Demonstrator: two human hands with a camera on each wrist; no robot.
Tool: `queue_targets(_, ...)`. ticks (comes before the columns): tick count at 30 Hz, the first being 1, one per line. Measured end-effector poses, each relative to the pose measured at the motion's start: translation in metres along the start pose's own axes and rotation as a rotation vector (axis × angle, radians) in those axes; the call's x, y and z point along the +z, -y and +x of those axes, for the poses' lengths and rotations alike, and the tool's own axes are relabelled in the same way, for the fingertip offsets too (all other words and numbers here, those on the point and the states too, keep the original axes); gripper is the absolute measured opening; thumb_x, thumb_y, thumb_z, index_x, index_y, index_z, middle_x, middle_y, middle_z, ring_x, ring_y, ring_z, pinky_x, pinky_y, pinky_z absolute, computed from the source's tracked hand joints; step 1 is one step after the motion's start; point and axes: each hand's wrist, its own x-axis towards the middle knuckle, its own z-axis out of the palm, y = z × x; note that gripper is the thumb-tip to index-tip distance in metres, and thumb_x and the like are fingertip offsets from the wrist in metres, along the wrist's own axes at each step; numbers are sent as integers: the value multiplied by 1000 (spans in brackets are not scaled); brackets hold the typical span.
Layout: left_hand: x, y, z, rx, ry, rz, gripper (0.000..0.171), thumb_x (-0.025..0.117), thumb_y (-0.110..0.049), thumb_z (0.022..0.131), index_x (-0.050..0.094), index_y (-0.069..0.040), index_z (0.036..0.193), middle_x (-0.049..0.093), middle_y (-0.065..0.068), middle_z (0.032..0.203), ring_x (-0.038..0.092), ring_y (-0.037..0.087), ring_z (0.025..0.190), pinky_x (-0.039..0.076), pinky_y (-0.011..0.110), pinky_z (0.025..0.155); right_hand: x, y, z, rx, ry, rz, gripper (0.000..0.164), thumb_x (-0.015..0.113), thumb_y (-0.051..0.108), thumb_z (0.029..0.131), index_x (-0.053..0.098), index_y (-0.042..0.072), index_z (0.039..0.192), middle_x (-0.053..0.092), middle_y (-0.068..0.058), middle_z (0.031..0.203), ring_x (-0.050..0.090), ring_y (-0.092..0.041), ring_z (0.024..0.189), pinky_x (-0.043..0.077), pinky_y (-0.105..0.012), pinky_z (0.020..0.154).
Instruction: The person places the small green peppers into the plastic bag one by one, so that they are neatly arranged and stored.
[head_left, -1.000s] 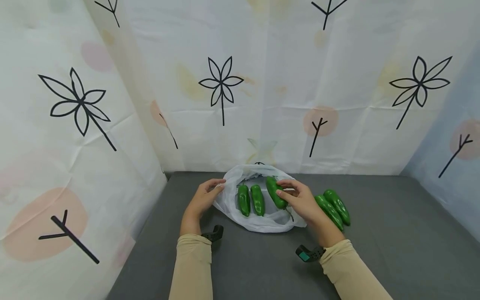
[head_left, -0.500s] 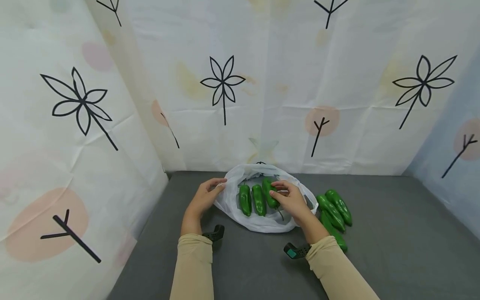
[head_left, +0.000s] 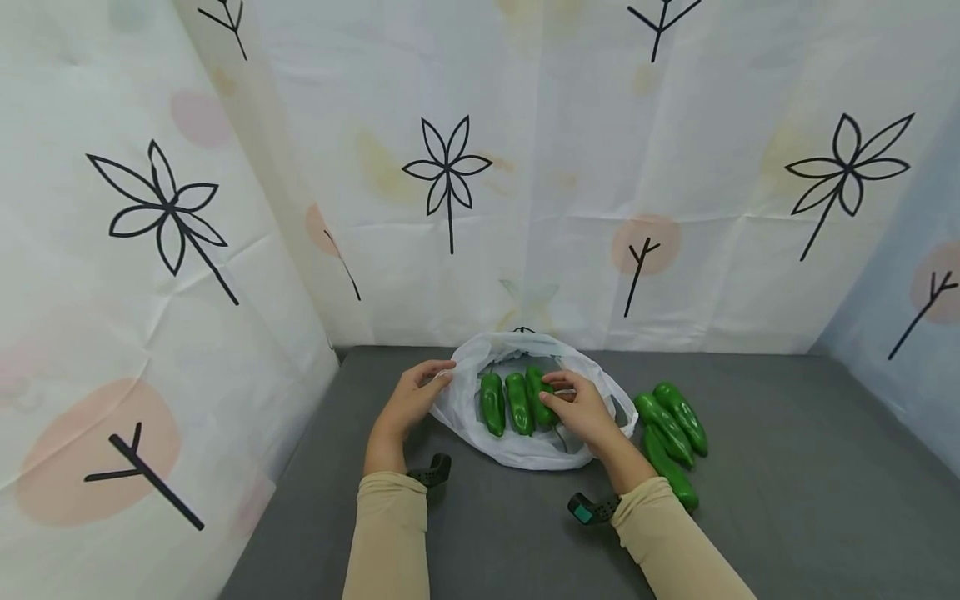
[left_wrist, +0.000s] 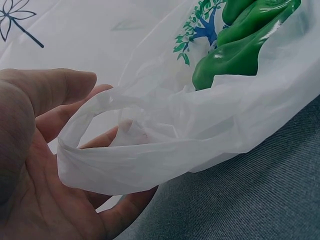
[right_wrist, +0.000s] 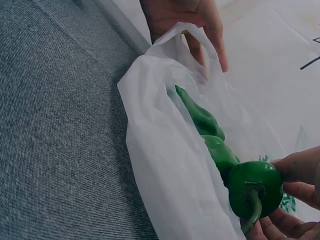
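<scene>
A white plastic bag (head_left: 487, 450) lies with its mouth open in the head view, three long green peppers side by side in it. My right hand (head_left: 583, 410) holds the rightmost green pepper (head_left: 534, 385) between thumb and fingers. The right wrist view shows that pepper (right_wrist: 255, 187) stem end first, beside the other two. At the bag's left edge is my left hand (head_left: 408, 400). Its fingers pass behind the handle loop (left_wrist: 115, 167) in the left wrist view, with the thumb straight and apart from the plastic.
Three more green peppers (head_left: 667, 425) lie on the grey cloth-covered table (head_left: 510, 533), right of the bag; my right forearm partly covers the nearest. A patterned white curtain (head_left: 525, 208) stands behind the table, with more on both sides. Each wrist wears a black band (head_left: 592, 508).
My right hand has carried the pepper left and down, so it now lies alongside the other two in the bag. My left hand has stayed at the bag's edge.
</scene>
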Motion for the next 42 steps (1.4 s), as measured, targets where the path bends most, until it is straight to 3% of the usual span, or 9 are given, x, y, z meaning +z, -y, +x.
queue_targets(30,1,-2,0,-16,-9,15,39,61,-29,110,65,-16,146,49,11,163,32,36,159,35,62,124,1,-1,2,12,8,-13,37,67,14,105,62,6,141,57,-24,144,62,-42,130,58,-49,98)
queue_targets(42,3,-3,0,-20,-3,16,40,61,-28,110,64,-14,147,47,14,163,34,38,158,37,62,123,-1,-1,0,-10,72,-87,41,66,12,105,59,2,144,54,-28,147,58,-47,134,56,-55,102)
